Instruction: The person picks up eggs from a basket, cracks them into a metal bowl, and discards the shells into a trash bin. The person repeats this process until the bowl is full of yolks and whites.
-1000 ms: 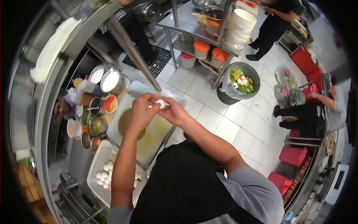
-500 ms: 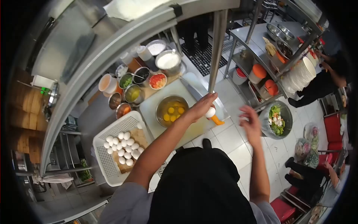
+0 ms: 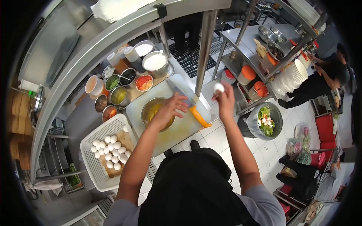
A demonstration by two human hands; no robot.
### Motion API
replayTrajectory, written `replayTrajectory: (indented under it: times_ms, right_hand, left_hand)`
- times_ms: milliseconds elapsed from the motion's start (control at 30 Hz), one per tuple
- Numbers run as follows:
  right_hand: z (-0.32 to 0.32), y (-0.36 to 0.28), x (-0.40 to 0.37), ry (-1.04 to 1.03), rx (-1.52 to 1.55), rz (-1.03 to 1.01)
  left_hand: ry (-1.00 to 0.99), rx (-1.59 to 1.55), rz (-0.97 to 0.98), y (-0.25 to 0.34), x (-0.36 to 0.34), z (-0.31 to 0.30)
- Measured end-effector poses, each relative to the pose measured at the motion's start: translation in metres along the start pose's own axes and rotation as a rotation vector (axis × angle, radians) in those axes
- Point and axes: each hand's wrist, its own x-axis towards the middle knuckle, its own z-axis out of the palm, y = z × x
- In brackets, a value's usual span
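Note:
My right hand (image 3: 225,100) is closed on a white egg (image 3: 218,87), held up beyond the right edge of the cutting board (image 3: 151,139). My left hand (image 3: 171,110) hovers over the right side of a metal bowl (image 3: 145,117), its fingers apart and empty. Yellow egg yolks (image 3: 154,110) lie in the bowl, partly hidden by that hand. A knife with an orange handle (image 3: 200,117) rests along the board's right side. To the left, a white perforated basket (image 3: 89,158) holds several white eggs (image 3: 109,156) on a brown sheet.
Behind the board stand metal bowls of chopped tomato (image 3: 144,83) and greens, squeeze bottles (image 3: 132,56) and a pot of white powder (image 3: 155,62). A metal post (image 3: 206,52) rises past the board. A lined bin (image 3: 277,122) stands right. Other people (image 3: 316,81) are at the far right.
The egg was by my left hand near the knife handle; now my right hand holds it, raised. My left hand has moved back over the bowl. The whole view has shifted slightly.

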Motion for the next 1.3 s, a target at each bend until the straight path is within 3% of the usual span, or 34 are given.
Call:
replayTrajectory:
  times_ms: [100,167,367,433,467,533,667,733,800,933,1067,1300]
  right_hand:
    - [0.006,0.009,0.044,0.112,0.020,0.045]
    - [0.008,0.019,0.060,0.127,0.027,0.049]
    - [0.025,0.030,0.069,0.273,-0.008,-0.073]
    - [0.027,0.032,0.061,-0.019,-0.322,0.009]
    - [0.026,0.032,0.059,-0.020,-0.325,0.009]
    - [0.025,0.032,0.057,0.058,-0.002,0.094]
    - [0.018,0.030,0.030,0.107,0.125,0.235]
    - [0.035,0.030,0.002,0.005,0.139,0.289]
    - [0.060,0.026,-0.025,-0.312,0.165,0.454]
    - [0.107,0.037,-0.047,-0.415,-0.004,0.426]
    - [0.132,0.050,-0.051,-0.505,-0.204,0.272]
    - [0.136,0.050,-0.054,-0.658,-0.444,0.203]
  left_hand:
    - [0.123,0.069,-0.017,-0.021,-0.017,-0.042]
    - [0.289,0.301,0.061,-0.035,-0.030,-0.059]
    - [0.323,0.291,0.048,-0.054,-0.058,-0.080]
    - [0.321,0.322,0.056,-0.055,-0.063,-0.081]
    - [0.314,0.356,0.070,-0.055,-0.064,-0.082]
    - [0.313,0.337,0.076,-0.053,-0.066,-0.081]
    - [0.335,0.290,0.129,-0.040,-0.062,-0.073]
    - [0.312,0.280,0.187,-0.027,-0.059,-0.061]
    - [0.309,0.385,0.337,-0.033,-0.044,-0.059]
    - [0.279,0.291,0.315,-0.016,-0.039,-0.054]
    - [0.227,0.253,0.266,-0.020,-0.041,-0.071]
    - [0.273,0.255,0.127,-0.037,-0.044,-0.078]
